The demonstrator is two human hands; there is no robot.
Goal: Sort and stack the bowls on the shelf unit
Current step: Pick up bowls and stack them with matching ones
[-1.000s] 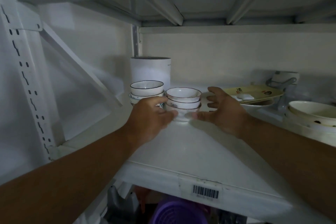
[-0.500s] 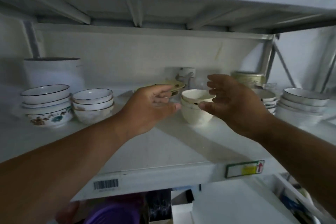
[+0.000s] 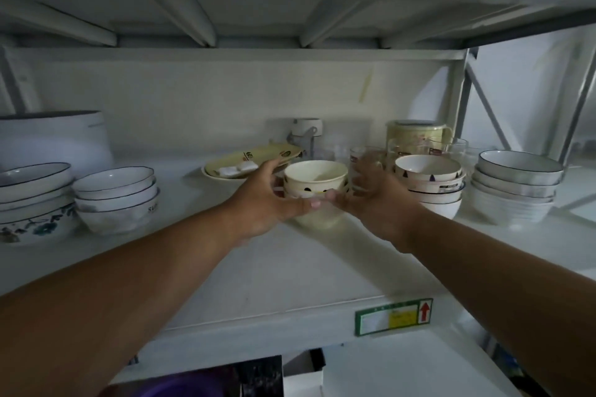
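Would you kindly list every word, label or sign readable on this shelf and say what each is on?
"SU", cut off: white bowl in the left stack.
Red up arrow: green sticker on the shelf edge; its print is too small to read.
Logo on yellow plate: blurred.
Labels on glasses: blurred.

A: Colour of the stack in my hands?
B: Cream bowls (image 3: 314, 182), black dots on the side.
A: My far left?
B: White bowls, dark rims; bottom floral bowl (image 3: 35, 226) blue-green.
A: Shelf sticker (image 3: 394, 316)?
B: Green, yellow, red arrow.
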